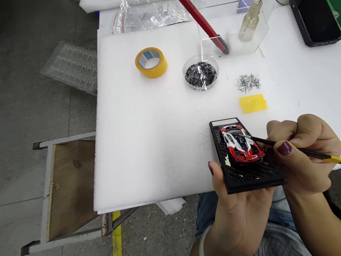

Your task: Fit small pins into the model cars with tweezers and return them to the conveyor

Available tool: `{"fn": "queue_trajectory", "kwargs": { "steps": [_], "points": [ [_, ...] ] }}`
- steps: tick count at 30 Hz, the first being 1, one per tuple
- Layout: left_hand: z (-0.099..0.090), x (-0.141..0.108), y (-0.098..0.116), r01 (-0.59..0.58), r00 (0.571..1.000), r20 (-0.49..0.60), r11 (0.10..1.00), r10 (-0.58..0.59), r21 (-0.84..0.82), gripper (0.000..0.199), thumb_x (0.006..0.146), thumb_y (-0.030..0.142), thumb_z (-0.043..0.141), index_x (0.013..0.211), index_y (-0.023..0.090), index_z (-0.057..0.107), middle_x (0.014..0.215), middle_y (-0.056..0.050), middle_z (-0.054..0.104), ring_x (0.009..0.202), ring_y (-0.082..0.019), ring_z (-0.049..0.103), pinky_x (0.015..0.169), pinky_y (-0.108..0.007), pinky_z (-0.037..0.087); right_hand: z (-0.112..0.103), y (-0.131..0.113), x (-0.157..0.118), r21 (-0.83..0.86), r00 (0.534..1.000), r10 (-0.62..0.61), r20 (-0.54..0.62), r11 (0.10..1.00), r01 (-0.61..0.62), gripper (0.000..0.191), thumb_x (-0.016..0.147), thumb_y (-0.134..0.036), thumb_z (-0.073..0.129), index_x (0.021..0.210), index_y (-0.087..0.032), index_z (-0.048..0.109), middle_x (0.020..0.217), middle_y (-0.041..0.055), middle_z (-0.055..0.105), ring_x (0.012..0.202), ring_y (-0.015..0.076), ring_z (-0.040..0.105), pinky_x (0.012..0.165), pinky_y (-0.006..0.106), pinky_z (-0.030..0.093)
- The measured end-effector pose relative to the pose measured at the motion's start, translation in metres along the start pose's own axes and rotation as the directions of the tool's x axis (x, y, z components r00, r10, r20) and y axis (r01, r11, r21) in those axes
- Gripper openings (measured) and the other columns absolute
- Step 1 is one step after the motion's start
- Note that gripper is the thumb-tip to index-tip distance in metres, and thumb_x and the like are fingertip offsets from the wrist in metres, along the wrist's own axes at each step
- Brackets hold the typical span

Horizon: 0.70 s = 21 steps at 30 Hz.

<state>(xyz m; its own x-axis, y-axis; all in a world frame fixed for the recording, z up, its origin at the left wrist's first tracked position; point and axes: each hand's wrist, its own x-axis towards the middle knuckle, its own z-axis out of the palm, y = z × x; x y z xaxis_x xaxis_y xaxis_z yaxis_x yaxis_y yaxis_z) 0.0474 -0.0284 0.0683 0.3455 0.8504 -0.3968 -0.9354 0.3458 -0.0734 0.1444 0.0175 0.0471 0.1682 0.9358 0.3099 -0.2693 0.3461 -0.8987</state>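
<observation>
A red, white and black model car (239, 145) sits on a black textured display base (254, 173), which is tilted toward me. My left hand (238, 220) is closed around the base from below, thumb along its left edge. Between the fingers of my right hand (305, 150) is a slim black pointed tool (313, 152) with a yellow band. Its fine tip reaches the top of the car near the windshield; whether it touches cannot be made out. A small pale patch (227, 160) shows on the base left of the car.
Beyond the base lie a yellow strip (253, 103), a heap of thin dark slivers (248, 83) and a round dish (201, 73) of more slivers. A tape roll (161, 67), red pen-like tool (195, 13), small bottle (249, 22) and black device (316, 17) stand farther off.
</observation>
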Motion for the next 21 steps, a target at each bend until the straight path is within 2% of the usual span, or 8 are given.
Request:
{"fn": "queue_trajectory", "kwargs": {
  "steps": [7, 15, 21],
  "points": [
    [-0.0003, -0.0001, -0.0003, -0.003, 1.000, 0.003, 1.000, 0.003, 0.002, 0.041, 0.085, 0.061, 0.076, 0.109, 0.029, 0.081, 0.111, 0.001, 0.082, 0.102, -0.013, 0.073, 0.092, -0.021, 0.056, 0.0003, -0.0003, 0.0000, -0.010, 1.000, 0.021, -0.013, 1.000, -0.021, 0.028, 0.083, -0.010, 0.077, 0.073, -0.022, 0.055, 0.059, -0.0025, 0.060, 0.047, 0.0116, 0.047, 0.041, 0.027, 0.037],
    [-0.0002, 0.0001, -0.0014, -0.005, 1.000, -0.001, 1.000, 0.005, 0.005, 0.042, 0.085, 0.061, 0.076, 0.111, 0.029, 0.081, 0.112, 0.002, 0.081, 0.102, -0.012, 0.073, 0.089, -0.020, 0.056, 0.0000, 0.0001, 0.0003, -0.013, 1.000, 0.009, 0.005, 1.000, -0.009, 0.028, 0.084, -0.011, 0.078, 0.073, -0.023, 0.055, 0.059, -0.0029, 0.060, 0.045, 0.0119, 0.048, 0.040, 0.027, 0.037],
    [-0.0013, -0.0003, -0.0016, -0.010, 1.000, -0.012, 1.000, 0.010, 0.007, 0.044, 0.084, 0.062, 0.076, 0.113, 0.029, 0.080, 0.115, 0.001, 0.081, 0.105, -0.014, 0.072, 0.095, -0.022, 0.055, 0.0013, -0.0004, 0.0007, -0.017, 1.000, 0.004, -0.010, 1.000, -0.005, 0.030, 0.083, -0.013, 0.080, 0.073, -0.023, 0.054, 0.059, -0.0025, 0.059, 0.044, 0.0119, 0.047, 0.040, 0.028, 0.037]
  ]
}}
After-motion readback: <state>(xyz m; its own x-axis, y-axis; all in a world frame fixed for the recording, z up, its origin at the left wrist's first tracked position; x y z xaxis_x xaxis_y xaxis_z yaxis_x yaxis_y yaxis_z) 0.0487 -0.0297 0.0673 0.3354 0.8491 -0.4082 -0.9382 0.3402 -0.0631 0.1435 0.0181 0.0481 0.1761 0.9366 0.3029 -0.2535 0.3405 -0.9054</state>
